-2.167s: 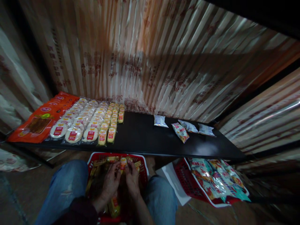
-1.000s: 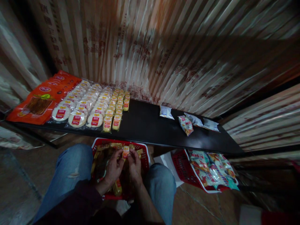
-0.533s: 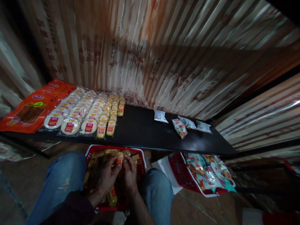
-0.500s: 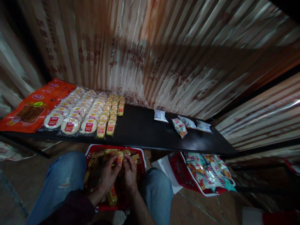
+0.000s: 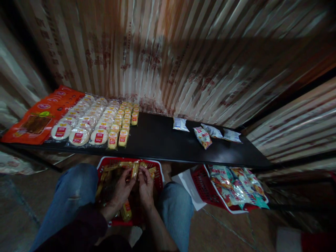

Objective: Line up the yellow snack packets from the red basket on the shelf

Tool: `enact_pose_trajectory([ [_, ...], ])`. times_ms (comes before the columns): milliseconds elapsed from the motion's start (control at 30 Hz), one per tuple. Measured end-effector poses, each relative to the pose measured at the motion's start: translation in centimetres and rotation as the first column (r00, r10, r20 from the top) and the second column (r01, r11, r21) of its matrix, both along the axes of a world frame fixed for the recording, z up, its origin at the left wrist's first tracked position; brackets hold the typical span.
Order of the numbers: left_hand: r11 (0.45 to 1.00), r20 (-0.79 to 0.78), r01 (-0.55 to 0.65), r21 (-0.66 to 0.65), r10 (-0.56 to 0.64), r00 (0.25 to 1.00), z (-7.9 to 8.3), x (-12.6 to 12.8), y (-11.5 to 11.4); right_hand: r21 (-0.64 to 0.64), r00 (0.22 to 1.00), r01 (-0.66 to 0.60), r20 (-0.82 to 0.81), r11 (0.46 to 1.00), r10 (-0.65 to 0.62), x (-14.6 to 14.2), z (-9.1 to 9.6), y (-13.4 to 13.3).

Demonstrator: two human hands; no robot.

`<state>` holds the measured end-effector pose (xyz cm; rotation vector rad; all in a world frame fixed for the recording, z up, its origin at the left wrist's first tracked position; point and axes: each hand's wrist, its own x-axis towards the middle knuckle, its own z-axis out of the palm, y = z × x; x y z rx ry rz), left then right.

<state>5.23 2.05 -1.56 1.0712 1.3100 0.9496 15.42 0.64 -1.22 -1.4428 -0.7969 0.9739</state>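
Snack pkt (image 5: 134, 169), yellow | L hand (image 5: 123, 188): grip clamped on pkt | R hand (image 5: 146, 186): fingertips at pkt edge, grip unclear | red basket (image 5: 159, 175) below

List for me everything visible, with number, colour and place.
Shelf: one, black, centre
Sheeting: count unclear, beige stripes, behind shelf
Orange bags: several, orange, shelf left
Round packs: many, white, beside orange bags
Yellow packs: many, yellow, right of round packs
Small bags: four, mostly whitish, shelf right
Near basket: one, red, bottom centre, yellow packs inside
Right basket: one, red, lower right
Printed bags: several, multicoloured, inside right basket
Sheet: one, white, beside right basket
Floor: one, brown, underneath
Blurred item: one, white and red, corner
Held pack: one, yellow, above near basket
Legs: two, blue jeans, flanking near basket
Left hand and right hand: both bare, at held pack
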Motion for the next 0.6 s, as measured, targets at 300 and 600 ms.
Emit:
enact_pose_trajectory([
  [300,0.970,0.098,-0.099,-0.221,0.123,0.988,0.5,0.0,0.1,0.024,0.998,0.027,-0.058,0.999,-0.026,0.2,0.5,-0.2],
  [600,0.894,0.352,-0.102,-0.436,0.273,0.895,2.6,0.8,-0.3,0.045,0.991,0.092,-0.102,0.995,-0.087,0.4,0.1,-0.2],
])
